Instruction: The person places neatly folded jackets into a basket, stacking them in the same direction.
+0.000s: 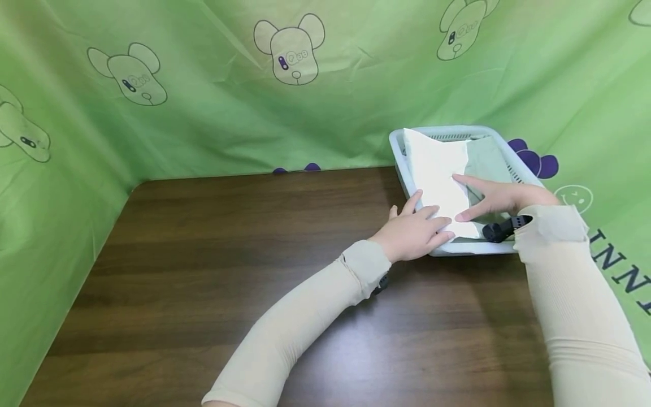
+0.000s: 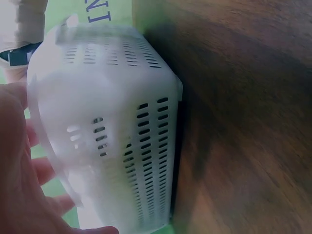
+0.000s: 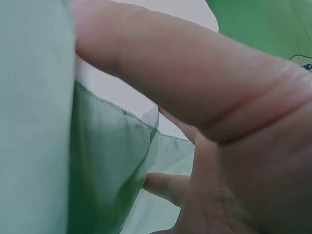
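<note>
A folded white and pale green cloth (image 1: 439,161) lies in a pale plastic basket (image 1: 399,155); the right wrist view shows a stitched seam across the cloth's green part (image 3: 109,122). My right hand (image 1: 500,195) reaches over the basket from the right, thumb and forefinger spread apart, their tips on the white part. My left hand (image 1: 413,230) lies across the near left rim, fingers spread, with some tips on the cloth's lower edge. In the left wrist view its fingers (image 2: 44,170) run along the rim, outside the slotted basket wall (image 2: 112,112).
The basket stands at the back right of a dark brown wooden table (image 1: 244,271). A green curtain (image 1: 213,124) with printed cartoon heads hangs behind the table and along its sides. Each wrist wears a dark strapped device, the right one (image 1: 503,229) over the basket's front rim.
</note>
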`<state>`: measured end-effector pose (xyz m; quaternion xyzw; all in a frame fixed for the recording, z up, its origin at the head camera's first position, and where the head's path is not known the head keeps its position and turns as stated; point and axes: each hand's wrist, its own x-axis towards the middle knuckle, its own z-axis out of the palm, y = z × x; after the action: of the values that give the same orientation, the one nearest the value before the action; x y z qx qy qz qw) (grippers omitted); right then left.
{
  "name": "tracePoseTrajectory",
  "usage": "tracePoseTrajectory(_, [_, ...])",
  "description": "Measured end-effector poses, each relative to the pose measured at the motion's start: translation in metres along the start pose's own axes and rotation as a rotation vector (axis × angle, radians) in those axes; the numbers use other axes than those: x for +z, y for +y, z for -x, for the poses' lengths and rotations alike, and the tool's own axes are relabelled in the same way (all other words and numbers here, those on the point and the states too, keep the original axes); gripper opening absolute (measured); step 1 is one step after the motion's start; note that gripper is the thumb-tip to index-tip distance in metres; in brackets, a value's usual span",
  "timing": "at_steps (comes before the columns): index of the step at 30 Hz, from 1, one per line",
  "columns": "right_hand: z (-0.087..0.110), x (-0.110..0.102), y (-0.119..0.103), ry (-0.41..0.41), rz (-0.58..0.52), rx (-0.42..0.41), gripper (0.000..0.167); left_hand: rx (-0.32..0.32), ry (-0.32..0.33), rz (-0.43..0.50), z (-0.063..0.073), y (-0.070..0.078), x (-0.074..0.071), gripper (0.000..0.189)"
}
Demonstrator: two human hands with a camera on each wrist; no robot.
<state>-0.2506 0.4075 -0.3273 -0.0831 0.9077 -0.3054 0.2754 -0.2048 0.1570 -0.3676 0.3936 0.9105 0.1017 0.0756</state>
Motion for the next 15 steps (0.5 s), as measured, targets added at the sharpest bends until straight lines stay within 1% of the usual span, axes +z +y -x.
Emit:
tracePoseTrajectory(4, [0.002, 0.0, -0.001, -0.004, -0.009, -0.01, 0.115, 0.043, 0.031, 0.005, 0.006, -0.006, 0.0, 0.053])
tracePoseTrajectory(8, [0.004, -0.001, -0.001, 0.021, 0.03, -0.008, 0.11, 0.096, 0.103, -0.022, 0.014, -0.013, 0.001, 0.046])
tracePoseTrajectory(12, [0.008, -0.002, -0.006, 0.068, 0.08, -0.011, 0.097, 0.155, 0.193, -0.058, 0.023, -0.023, 0.0, 0.038])
tracePoseTrajectory(15, [0.012, -0.003, -0.011, 0.11, 0.127, -0.008, 0.084, 0.182, 0.241, -0.064, 0.031, -0.03, -0.002, 0.035])
